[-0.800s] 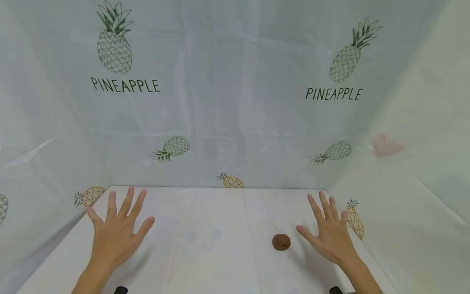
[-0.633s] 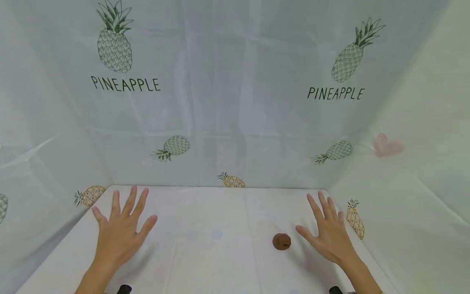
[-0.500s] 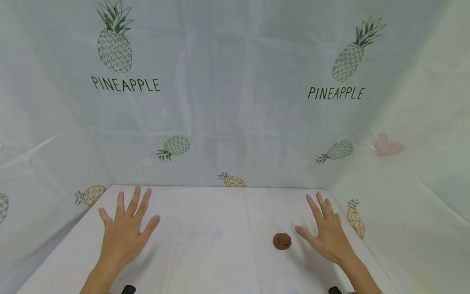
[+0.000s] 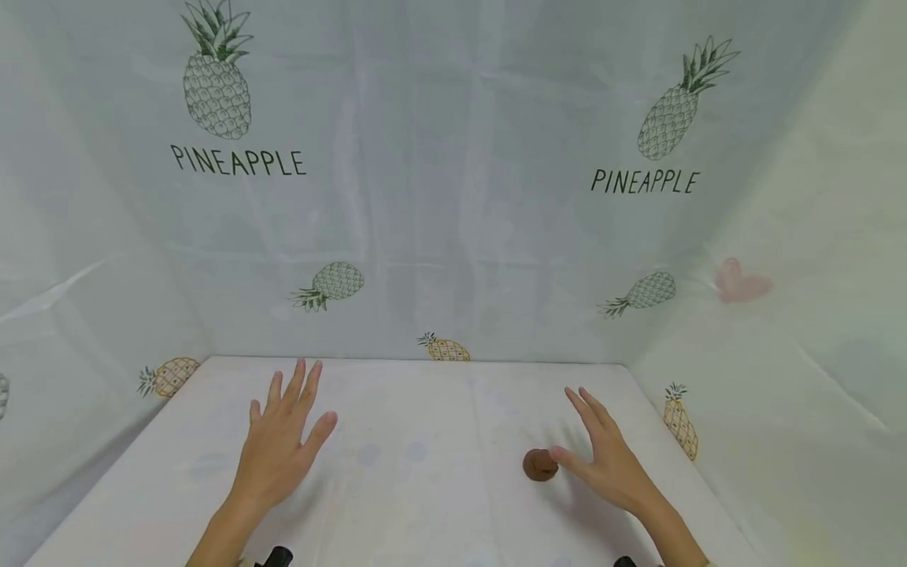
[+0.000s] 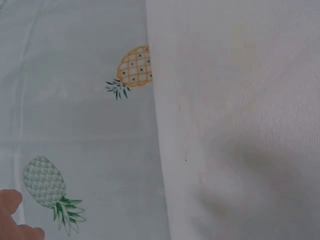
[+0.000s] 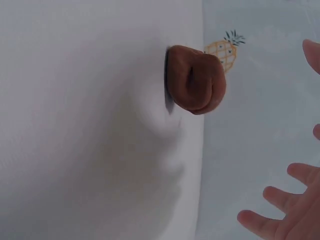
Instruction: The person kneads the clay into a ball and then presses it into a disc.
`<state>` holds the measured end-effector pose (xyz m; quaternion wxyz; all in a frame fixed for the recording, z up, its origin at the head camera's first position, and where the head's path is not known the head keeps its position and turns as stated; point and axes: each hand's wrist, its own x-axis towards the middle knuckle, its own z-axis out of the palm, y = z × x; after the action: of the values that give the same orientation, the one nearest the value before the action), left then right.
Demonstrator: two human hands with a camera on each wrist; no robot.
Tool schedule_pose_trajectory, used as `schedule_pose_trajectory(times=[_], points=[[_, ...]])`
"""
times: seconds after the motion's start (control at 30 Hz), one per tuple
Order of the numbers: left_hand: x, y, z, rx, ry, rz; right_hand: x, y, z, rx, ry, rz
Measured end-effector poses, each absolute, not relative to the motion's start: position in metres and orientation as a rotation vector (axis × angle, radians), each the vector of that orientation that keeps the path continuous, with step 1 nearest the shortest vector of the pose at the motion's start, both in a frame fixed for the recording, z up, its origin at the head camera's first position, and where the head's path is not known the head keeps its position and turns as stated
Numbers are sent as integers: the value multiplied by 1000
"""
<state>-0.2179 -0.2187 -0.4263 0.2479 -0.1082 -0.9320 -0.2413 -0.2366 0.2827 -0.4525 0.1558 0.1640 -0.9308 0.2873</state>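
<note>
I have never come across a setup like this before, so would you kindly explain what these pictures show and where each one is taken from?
Happily. There is no machine at work here, just a person's bare left hand and right hand, raised with fingers extended over a white table. The widest picture comes from a camera worn on the head. The other two come from cameras on the wrists: the left one shows mostly tabletop and the pineapple-print sheet behind it, the right one a close look at a brown lump with folds in its surface. That lump lies on the table near the right hand. Neither hand holds anything.
</note>
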Motion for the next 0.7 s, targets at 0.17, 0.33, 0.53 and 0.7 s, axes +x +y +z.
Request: schedule_pose_trajectory(times=[0.17, 0.33, 0.53, 0.7], points=[[-219, -210, -429, -332, -2531, -787, -238, 278, -459, 499, -2653, 911], [-219, -205, -434, -378, -2507, -921, -240, 274, -464, 555, -2626, 971], [-221, -198, -440, -401, -2517, -1095, -242, 271, -470, 610, -2606, 1060], [-222, -192, -442, -456, -2465, -1291, -242, 269, -473, 621, -2623, 1164]])
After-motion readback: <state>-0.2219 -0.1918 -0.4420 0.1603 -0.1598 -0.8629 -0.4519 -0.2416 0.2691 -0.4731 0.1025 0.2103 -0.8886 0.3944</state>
